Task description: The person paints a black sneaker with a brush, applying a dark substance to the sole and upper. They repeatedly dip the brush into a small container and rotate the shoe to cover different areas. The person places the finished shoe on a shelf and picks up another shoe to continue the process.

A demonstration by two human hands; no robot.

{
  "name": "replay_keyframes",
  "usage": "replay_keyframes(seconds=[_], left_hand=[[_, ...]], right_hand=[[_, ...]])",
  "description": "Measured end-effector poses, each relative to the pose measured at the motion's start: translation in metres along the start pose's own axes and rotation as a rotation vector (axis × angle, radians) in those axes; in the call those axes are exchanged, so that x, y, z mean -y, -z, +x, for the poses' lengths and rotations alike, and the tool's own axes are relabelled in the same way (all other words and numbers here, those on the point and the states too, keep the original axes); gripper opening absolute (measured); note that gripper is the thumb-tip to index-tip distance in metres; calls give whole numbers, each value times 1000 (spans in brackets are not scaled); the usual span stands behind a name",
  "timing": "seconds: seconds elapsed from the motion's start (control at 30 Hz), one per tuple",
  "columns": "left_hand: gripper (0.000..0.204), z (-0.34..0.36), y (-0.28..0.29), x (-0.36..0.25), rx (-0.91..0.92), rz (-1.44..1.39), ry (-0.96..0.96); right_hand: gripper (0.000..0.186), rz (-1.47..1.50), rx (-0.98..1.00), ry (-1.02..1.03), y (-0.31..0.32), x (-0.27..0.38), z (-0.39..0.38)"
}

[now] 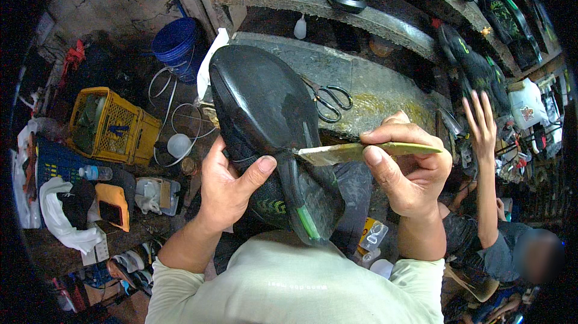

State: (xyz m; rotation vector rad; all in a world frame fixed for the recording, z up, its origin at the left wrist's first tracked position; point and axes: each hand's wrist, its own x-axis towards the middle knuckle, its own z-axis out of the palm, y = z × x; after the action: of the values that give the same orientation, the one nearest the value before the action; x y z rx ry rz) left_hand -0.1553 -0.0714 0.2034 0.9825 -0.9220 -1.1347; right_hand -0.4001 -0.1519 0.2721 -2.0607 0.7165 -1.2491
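A black shoe (256,98) is held sole up in front of my chest, its toe pointing away and a bright green strip near its heel. My left hand (229,185) grips it from the left side at the middle, thumb on the sole's edge. Between the thumb and fingers of my right hand (412,170) is a flat yellow-green stick (346,152). Its whitish, worn end touches the sole near the waist of the shoe. Black-handled scissors (330,104) lie on the worktop (325,59) beyond the shoe.
Shelves (391,14) with black shoes run along the far side. A blue bucket (174,44), a yellow crate (114,125) and a loose white hose stand at the left. At the right, another person (481,246) raises an arm towards a shoe.
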Motion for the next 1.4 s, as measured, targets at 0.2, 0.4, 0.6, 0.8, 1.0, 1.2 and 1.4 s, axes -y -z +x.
replay_keyframes(seconds=[0.2,0.4,0.6,0.8,1.0,1.2,1.4], left_hand=[[54,1,0,1,-8,24,-10],[55,1,0,1,-20,23,-20],[55,1,-1,1,-7,19,-21],[55,0,-2,1,-16,24,-45],[55,1,0,3,-24,65,-46],[56,1,0,3,-34,62,-34],[56,2,-2,1,-32,41,-39]], right_hand=[[17,16,-4,14,1,-1,-3],[16,26,31,45,4,1,-6],[17,52,-65,28,3,0,-9],[19,84,-27,43,2,-3,-11],[18,94,-31,23,2,1,-16],[17,107,-4,22,4,6,-19],[18,133,7,69,4,6,-20]])
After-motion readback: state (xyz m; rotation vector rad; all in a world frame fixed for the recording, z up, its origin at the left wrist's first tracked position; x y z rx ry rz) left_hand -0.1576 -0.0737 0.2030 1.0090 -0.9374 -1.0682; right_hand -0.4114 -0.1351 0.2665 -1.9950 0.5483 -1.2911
